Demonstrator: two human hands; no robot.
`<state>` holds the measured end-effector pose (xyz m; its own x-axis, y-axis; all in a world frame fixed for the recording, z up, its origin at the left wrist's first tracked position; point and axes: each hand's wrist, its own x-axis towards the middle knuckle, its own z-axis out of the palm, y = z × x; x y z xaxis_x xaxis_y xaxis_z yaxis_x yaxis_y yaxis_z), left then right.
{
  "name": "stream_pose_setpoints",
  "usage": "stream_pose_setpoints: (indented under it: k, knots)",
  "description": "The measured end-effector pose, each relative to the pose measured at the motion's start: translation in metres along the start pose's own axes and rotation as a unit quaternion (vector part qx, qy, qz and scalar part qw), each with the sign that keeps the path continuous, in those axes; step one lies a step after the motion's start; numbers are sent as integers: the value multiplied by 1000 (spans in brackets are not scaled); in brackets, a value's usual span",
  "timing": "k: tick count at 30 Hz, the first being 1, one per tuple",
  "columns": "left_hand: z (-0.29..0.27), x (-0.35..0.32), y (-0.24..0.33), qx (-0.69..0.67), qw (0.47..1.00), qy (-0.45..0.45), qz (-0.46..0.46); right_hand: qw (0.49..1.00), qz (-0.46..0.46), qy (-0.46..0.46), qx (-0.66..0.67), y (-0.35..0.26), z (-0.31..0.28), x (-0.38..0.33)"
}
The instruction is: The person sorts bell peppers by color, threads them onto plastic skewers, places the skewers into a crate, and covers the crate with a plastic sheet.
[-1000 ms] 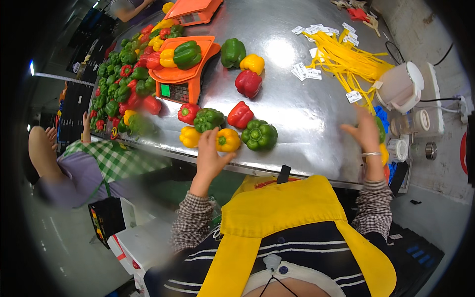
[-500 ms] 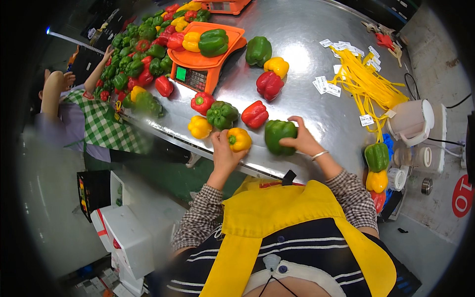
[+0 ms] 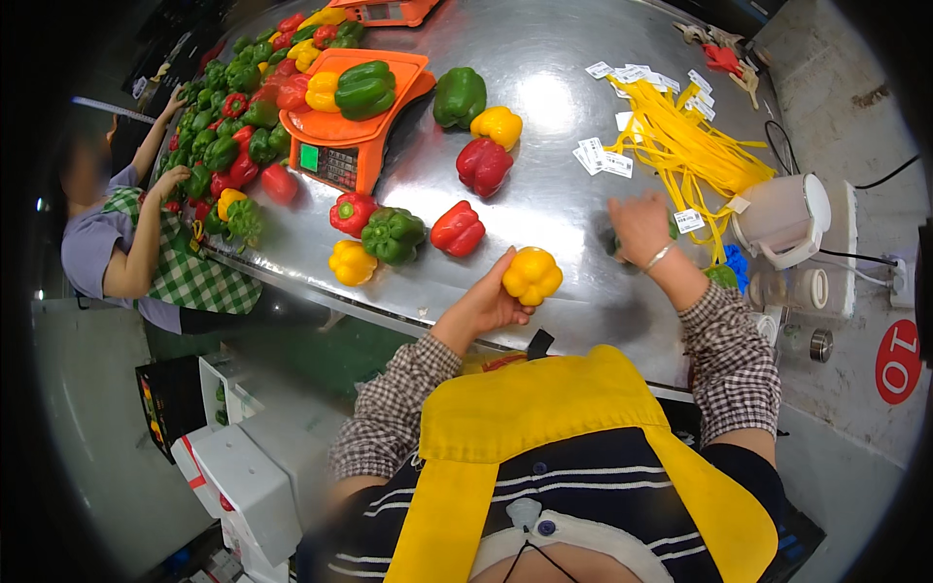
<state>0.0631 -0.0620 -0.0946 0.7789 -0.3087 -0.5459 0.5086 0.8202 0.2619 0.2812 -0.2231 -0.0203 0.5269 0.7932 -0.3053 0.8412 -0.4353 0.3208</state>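
Note:
My left hand [image 3: 483, 303] holds a yellow bell pepper [image 3: 533, 276] above the near table edge, fingers curled under it. Farther right, my right hand [image 3: 641, 228] is closed over a green bell pepper [image 3: 673, 226], mostly hidden beneath the hand. Left of my hands lie a red bell pepper [image 3: 458, 229], a green one [image 3: 393, 236], another red one [image 3: 352, 213] and a yellow one [image 3: 352, 263]. Beyond them sit a green pepper [image 3: 460, 98], a yellow pepper [image 3: 497, 127] and a red pepper [image 3: 484, 166] in a row.
An orange scale [image 3: 358, 126] bears red, yellow and green peppers. A large pepper pile [image 3: 228, 136] lies at left, where a co-worker's hands [image 3: 173, 182] reach in. Yellow strips with white tags [image 3: 685, 136] lie at right, near a pale pitcher [image 3: 782, 222].
My left hand has moved right and lifted the yellow pepper. My right hand has carried the green pepper right, toward the yellow strips. The view has shifted, so the table things appear farther left.

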Motion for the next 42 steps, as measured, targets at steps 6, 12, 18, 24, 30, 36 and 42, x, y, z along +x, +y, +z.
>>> stream_pose_setpoints:
  k: [6,12,18,24,30,36,42]
  knots:
    - [-3,22,-6,-9,999,17,-39,901,-240,180,315,-41,-12,-13]
    - [9,-8,8,319,915,249,8,866,-178,182,430,-81,13,-20]
    - [30,-41,61,737,388,424,357,901,-64,174,393,-79,23,-13]
    - [6,-26,70,821,369,402,169,925,-21,177,336,-80,16,-16]
    - [30,-11,44,896,225,366,114,847,2,256,466,-50,23,-34]
    - [74,-5,35,941,101,284,153,703,202,359,580,40,37,-34]
    - [75,-1,48,922,221,268,168,759,249,312,515,98,101,14]
